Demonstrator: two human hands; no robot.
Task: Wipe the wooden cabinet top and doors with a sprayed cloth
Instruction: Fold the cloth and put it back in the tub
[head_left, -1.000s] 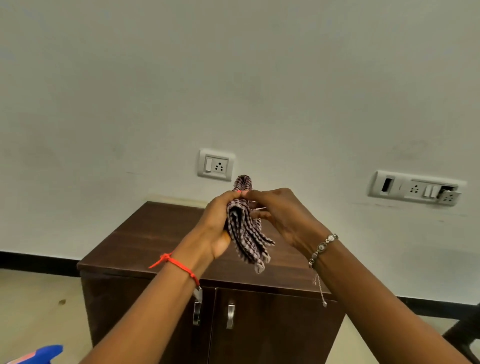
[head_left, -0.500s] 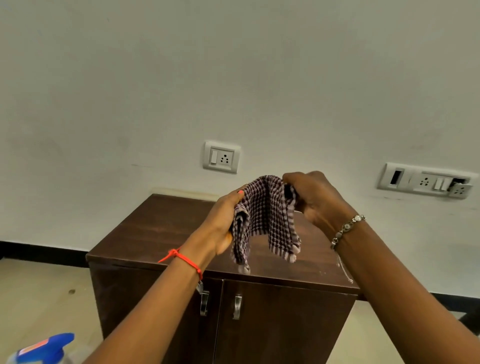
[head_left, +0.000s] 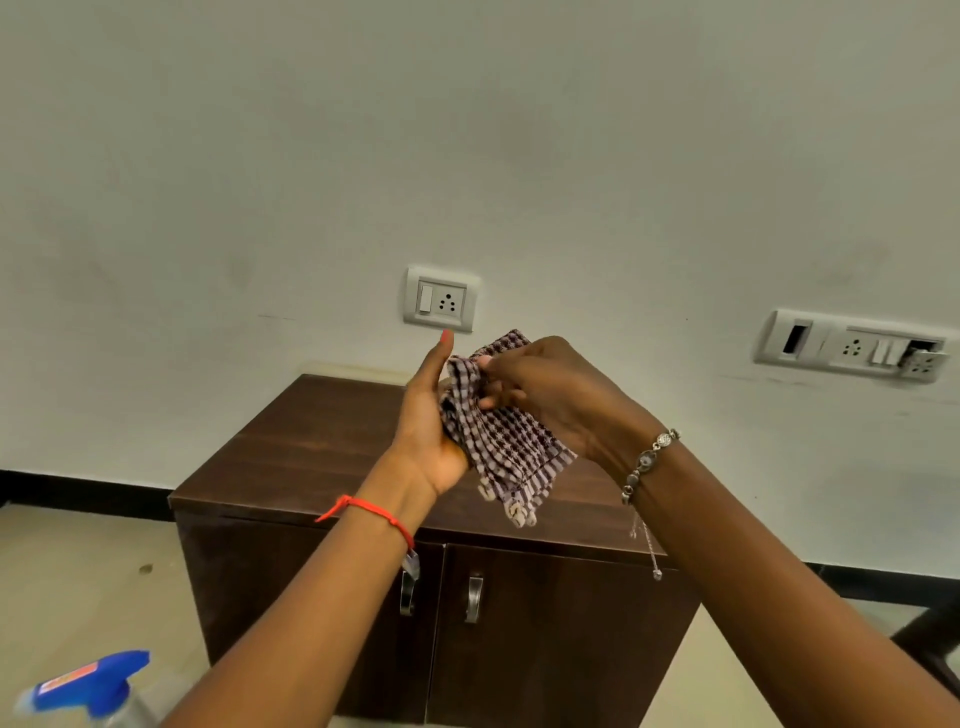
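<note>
Cloth (head_left: 498, 447) held up in front of the cabinet (head_left: 311, 452).
A blue spray bottle (head_left: 83, 686) sits in the lower left corner. In the middle, the right hand (head_left: 550, 395) pinches the checked cloth with curled fingers. The cloth lies on the left hand (head_left: 431, 415), thumb straight up; I cannot tell about its fingers. A socket (head_left: 440, 300) is on the wall behind.

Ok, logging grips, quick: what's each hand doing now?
Left hand: thumb straight, cloth against palm, fingers hidden; cannot tell.
Right hand: closed, pinching the cloth.
</note>
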